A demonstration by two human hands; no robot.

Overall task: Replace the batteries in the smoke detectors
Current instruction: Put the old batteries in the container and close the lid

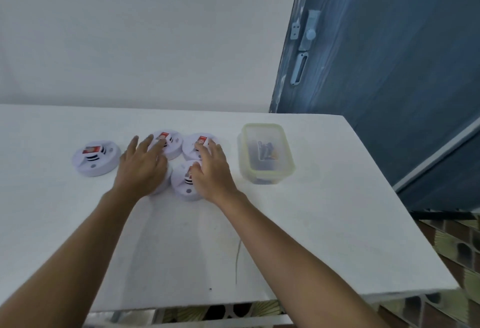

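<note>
Left hand [141, 165] and right hand [211, 169]: both spread flat, fingers straight, gripping nothing. I log the right palm over the front detector [185, 184]. Fingertips reach the rear-left detector [172, 146] and rear-right detector [192, 147] (contact blurred). 1 lone detector [96, 158] sits apart at left, a clear tub [266, 153] at right, all on the white table [324, 210].
</note>
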